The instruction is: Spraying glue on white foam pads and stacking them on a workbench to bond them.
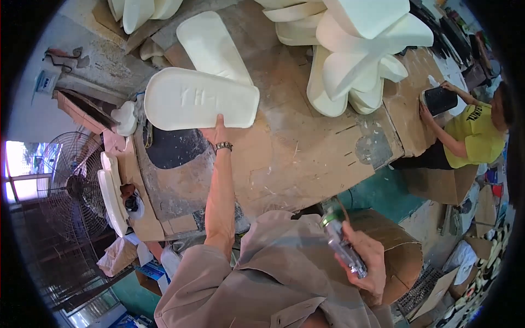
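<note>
A cream-white foam pad (183,101) with rounded corners and shallow ridges in its middle is gripped at its near edge by my left hand (217,132). The thumb lies on top; the fingers are hidden beneath. Another cream pad (210,44) lies just behind, partly covered by the held one. My right hand (369,259) is wrapped round a clear, slim cylindrical tool (334,235) with a green collar, held in front of my body at the right. Its exact kind cannot be made out.
A cardboard-covered table (295,164) spans the middle. Stacked cream foam pieces (355,60) stand at the back right. A fan (74,186) is at the left, a cardboard bin (402,259) near my right hand. A person in yellow (476,134) holds a black pad (440,101).
</note>
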The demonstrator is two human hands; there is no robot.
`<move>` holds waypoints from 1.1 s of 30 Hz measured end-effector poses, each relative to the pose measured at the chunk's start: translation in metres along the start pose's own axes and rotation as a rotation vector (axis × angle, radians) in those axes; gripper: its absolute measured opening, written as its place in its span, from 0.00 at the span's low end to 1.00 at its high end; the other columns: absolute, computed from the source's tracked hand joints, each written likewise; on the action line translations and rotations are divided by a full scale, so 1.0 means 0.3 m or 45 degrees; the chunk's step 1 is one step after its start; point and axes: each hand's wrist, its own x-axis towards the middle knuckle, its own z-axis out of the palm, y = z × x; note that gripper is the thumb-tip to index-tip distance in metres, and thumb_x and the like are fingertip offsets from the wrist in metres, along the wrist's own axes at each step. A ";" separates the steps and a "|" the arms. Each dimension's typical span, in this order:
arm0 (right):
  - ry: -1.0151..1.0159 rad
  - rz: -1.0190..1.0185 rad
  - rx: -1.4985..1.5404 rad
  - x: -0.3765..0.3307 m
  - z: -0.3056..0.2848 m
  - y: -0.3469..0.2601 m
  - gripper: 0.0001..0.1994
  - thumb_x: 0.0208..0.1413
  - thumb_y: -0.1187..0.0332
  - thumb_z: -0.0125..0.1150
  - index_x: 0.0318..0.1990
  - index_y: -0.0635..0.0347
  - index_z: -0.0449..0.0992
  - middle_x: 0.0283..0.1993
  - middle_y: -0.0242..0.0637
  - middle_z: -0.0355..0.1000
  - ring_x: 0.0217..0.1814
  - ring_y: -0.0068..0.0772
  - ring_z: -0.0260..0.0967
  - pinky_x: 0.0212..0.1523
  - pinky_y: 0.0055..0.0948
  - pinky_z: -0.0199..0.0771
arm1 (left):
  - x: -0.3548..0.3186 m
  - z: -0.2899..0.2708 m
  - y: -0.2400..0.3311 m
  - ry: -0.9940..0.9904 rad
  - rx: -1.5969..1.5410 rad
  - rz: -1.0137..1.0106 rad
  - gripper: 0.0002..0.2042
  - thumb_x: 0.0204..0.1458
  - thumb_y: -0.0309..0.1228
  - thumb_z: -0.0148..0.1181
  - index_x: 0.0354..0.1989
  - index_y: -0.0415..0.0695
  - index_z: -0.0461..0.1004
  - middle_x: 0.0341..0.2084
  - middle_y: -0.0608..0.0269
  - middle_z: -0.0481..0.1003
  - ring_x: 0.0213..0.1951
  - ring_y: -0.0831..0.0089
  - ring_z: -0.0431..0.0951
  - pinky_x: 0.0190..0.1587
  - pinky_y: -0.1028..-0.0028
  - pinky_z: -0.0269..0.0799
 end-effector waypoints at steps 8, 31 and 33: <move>0.189 0.100 -0.051 -0.005 0.013 0.002 0.32 0.48 0.75 0.69 0.64 0.68 0.73 0.38 0.45 0.76 0.36 0.39 0.75 0.43 0.29 0.73 | 0.010 -0.020 0.007 -0.093 -0.109 -0.064 0.43 0.47 0.16 0.72 0.71 0.35 0.54 0.65 0.45 0.67 0.63 0.58 0.71 0.67 0.61 0.67; 0.259 0.014 0.013 0.001 0.031 0.061 0.32 0.48 0.79 0.68 0.65 0.68 0.71 0.39 0.47 0.75 0.38 0.45 0.74 0.44 0.30 0.74 | -0.029 -0.037 0.043 -0.181 -0.111 0.069 0.43 0.44 0.15 0.74 0.69 0.33 0.55 0.65 0.45 0.66 0.65 0.60 0.68 0.70 0.60 0.63; 0.263 0.002 0.033 0.005 0.034 0.070 0.32 0.49 0.80 0.69 0.65 0.68 0.71 0.40 0.49 0.75 0.39 0.46 0.75 0.44 0.31 0.74 | 0.017 -0.154 -0.014 -0.225 -0.262 -0.039 0.41 0.46 0.13 0.72 0.68 0.35 0.56 0.64 0.47 0.68 0.63 0.59 0.70 0.68 0.59 0.66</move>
